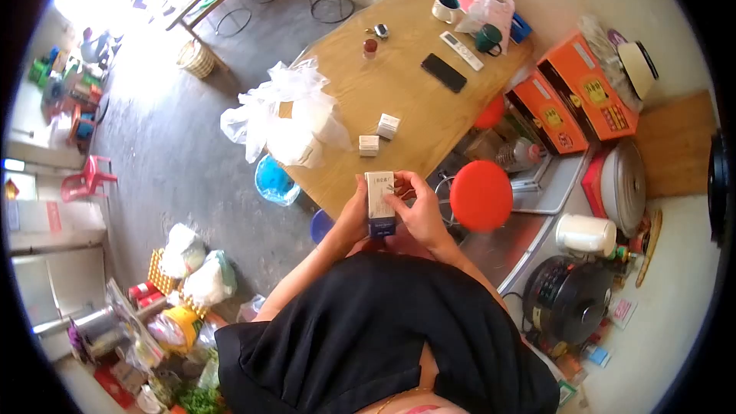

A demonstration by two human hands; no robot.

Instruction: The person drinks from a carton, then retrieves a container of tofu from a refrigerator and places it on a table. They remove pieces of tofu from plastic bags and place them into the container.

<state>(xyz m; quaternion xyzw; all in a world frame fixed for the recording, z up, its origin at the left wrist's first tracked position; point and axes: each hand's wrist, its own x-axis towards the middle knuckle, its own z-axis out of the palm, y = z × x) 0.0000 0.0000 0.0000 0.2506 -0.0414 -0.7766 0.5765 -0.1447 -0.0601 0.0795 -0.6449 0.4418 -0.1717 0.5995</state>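
A tall white box with a dark blue lower end (380, 203) is held upright between my two hands, close to the near edge of the wooden table (399, 69). My left hand (356, 211) grips its left side. On its right side, my right hand (418, 207) has its fingers bent, with the thumb on the box front. Just beyond, on the table, stand two small white boxes, one (369, 146) nearer and the other (388, 126) a little farther right. White plastic bags (295, 119) lie to their left.
On the table are a black phone (443, 73), a white remote (461, 50), cups and a small red-capped jar (369, 48). A red stool (481, 195) stands right of my hands, a blue-lined bin (276, 180) left. Orange boxes (586, 88) stand at the right.
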